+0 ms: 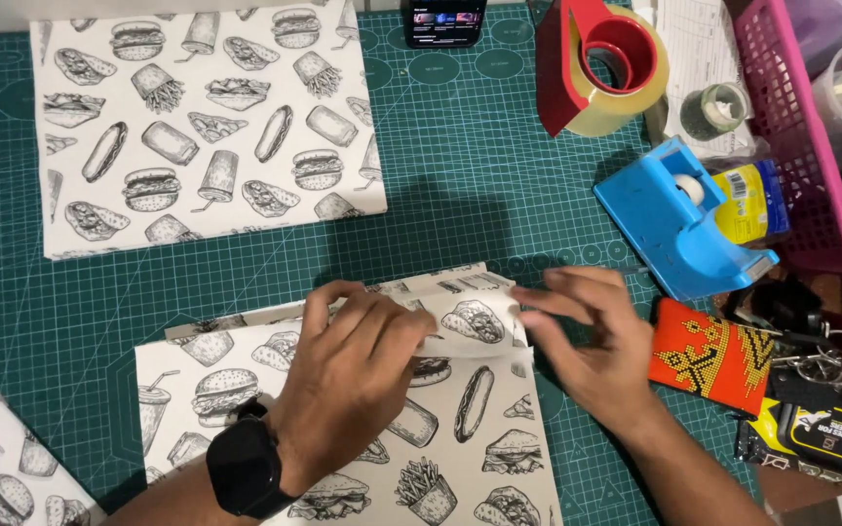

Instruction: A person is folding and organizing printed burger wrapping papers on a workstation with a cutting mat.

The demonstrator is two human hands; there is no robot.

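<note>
On a green cutting-mat surface (460, 195), the left hand (363, 356) presses flat on a food-print paper packet (460, 429) while the right hand (587, 331) pinches its top flap (475, 317), mid-fold; the fold apparently next needs creasing and taping, a blue tape dispenser (679, 219) lying near.

Two bare arms come up from the bottom of the picture. The left hand (358, 356) lies palm down with its fingers bent and spread. Its wrist wears a black watch (243, 466). The right hand (587, 331) is tipped on its side, fingers pointing left. The fingertips look blurry, maybe pinched together.
</note>
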